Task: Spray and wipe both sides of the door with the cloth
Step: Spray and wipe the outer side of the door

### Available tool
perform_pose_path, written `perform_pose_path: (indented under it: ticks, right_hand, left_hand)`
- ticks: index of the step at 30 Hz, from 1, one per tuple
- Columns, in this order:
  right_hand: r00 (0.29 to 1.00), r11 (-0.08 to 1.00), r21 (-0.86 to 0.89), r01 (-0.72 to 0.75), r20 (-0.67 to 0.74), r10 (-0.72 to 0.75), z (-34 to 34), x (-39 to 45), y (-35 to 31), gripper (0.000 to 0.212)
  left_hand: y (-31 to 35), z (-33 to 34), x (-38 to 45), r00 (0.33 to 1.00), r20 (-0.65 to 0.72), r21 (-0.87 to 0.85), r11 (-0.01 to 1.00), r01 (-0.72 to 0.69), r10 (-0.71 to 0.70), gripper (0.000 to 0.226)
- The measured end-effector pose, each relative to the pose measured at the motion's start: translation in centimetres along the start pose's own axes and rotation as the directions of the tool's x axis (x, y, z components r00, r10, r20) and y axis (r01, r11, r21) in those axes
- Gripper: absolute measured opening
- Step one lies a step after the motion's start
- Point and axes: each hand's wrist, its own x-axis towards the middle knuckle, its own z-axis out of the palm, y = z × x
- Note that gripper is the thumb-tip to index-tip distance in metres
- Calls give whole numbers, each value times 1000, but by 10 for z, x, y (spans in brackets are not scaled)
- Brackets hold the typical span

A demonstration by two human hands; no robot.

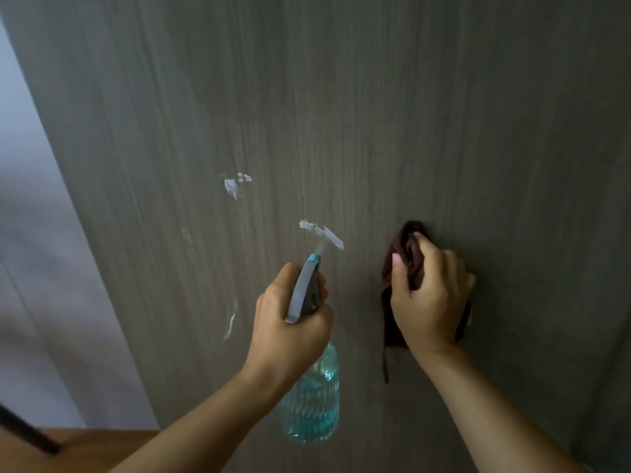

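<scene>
- Two hands are at work on the door [341,114], whose grey wood-grain face stands straight ahead of both and fills most of my view.
- My left hand [290,319] is wrapped round the spray bottle [312,401], fingers on the trigger, with the blue nozzle aimed at the panel just above my knuckles.
- My right hand [432,298] clutches the brown cloth [404,254] and presses it flat to the panel, just right of the bottle.
- Foam streaks [322,232] cling above and to the left of my left hand; none sit under the cloth yet.
- To do this well, I think I should sweep the cloth leftward across those streaks before they run, working with the grain and overlapping each pass.
- Only this face of the door is being treated, so I judge the other side has yet to be done.
- Beyond my left arm a pale wall [20,165] shows, blurred, and wooden flooring [85,445] lies below my left forearm.
</scene>
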Motion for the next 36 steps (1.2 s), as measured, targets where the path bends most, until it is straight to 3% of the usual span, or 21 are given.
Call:
perform_pose_path:
  ticks: [8, 13, 23, 31, 36]
  right_hand:
    - [998, 998, 21, -53, 26, 53, -5, 0, -4, 39]
    - [998, 998, 18, -63, 17, 63, -2, 0, -6, 40]
    - [989, 988, 44, -150, -13, 150, 9, 0, -20, 40]
    - [994, 992, 114, 46, -99, -35, 24, 51, -65, 35]
    - [974, 992, 61, 110, -207, -95, 37, 76, -84, 31]
  left_hand:
    - [2, 2, 2, 998, 57, -58, 998, 15, -11, 28]
    - [-4, 5, 2, 994, 103, -11, 1000, 30, -28, 22]
    - [-6, -11, 0, 998, -59, -58, 998, -23, 20, 34]
    - [-10, -33, 7, 993, -120, -77, 997, -32, 22, 33]
    - [-9, -48, 11, 990, -136, -98, 994, -56, 43, 31]
